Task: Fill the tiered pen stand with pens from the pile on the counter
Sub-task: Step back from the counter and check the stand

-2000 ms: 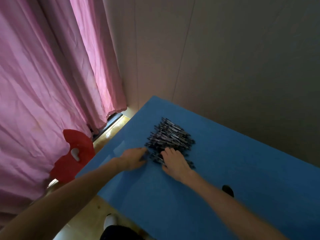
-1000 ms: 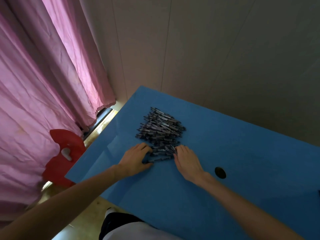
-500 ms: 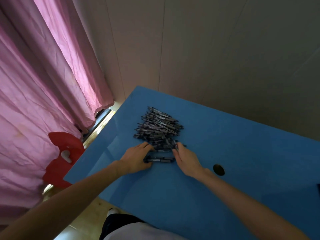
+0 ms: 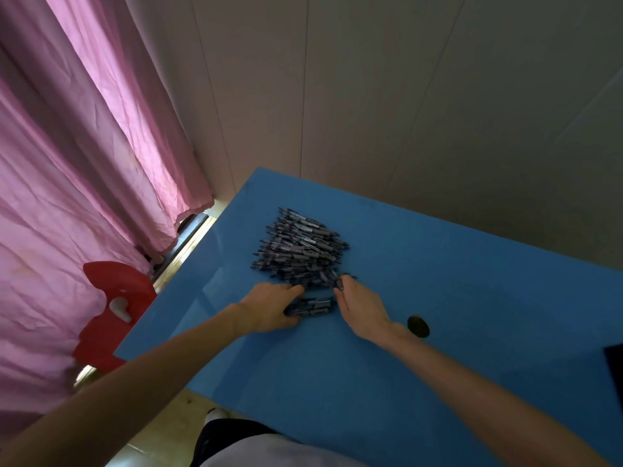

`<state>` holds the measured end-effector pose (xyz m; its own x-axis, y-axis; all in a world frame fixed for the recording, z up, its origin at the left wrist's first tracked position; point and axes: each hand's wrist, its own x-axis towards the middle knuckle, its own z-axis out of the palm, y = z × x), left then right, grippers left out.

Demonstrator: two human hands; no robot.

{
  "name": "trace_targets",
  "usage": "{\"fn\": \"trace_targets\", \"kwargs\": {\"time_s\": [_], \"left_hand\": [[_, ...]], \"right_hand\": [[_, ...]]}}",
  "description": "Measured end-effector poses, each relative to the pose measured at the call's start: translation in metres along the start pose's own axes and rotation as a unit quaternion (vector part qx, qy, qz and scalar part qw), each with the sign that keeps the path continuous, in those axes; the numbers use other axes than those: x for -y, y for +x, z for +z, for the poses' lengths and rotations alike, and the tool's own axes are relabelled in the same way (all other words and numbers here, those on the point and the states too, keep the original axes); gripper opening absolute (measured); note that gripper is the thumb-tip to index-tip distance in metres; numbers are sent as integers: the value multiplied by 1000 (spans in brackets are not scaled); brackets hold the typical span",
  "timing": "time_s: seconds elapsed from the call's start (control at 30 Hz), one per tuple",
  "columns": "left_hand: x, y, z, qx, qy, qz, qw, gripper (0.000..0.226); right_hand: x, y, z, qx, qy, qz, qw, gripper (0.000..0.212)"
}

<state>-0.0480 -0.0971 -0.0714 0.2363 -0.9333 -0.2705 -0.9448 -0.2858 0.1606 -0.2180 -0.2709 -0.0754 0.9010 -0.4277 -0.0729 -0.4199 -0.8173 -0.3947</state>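
Dark plastic pens (image 4: 301, 246) are lying piled on the blue counter (image 4: 438, 281); my left hand (image 4: 269, 310) is gripping a small bunch (image 4: 312, 305), my right hand (image 4: 362, 306) is pinching pens; no stand is showing.

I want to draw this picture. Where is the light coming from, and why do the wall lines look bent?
Head view: daylight glows through the pink curtain on the left, leaving a pale shine on the blue table near that edge; the wall on the right is dimmer. The wide lens bends and tilts the wall lines. The pens look sharp enough, though their print is too small to read.
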Motion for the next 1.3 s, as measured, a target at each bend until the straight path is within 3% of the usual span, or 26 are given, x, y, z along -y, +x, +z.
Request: {"fn": "trace_targets", "kwargs": {"time_s": [0.3, 0.5, 0.8, 1.0, 1.1, 1.2, 1.3], "left_hand": [[31, -33, 20, -93, 27, 126, 987, 47], [42, -47, 31, -131, 41, 189, 972, 24], [44, -65, 37, -193, 84, 185, 960, 56], [33, -82, 53, -200, 103, 57, 973, 57], [8, -97, 50, -218, 5, -53, 974, 57], [-17, -110, 38, -209, -145, -183, 950, 32], [-24, -107, 36, -119, -237, -284, 921, 59]], "right_hand": [[36, -36, 22, 117, 76, -28, 990, 19], [26, -55, 18, 53, 41, -9, 998, 18], [25, -54, 13, -20, -37, -2, 999, 28], [37, -39, 7, -31, -88, 6, 996, 30], [34, -33, 4, -16, -97, 30, 995, 29], [28, -30, -1, 5, -99, 59, 993, 39], [28, -26, -2, 42, -134, 75, 987, 57]]}}
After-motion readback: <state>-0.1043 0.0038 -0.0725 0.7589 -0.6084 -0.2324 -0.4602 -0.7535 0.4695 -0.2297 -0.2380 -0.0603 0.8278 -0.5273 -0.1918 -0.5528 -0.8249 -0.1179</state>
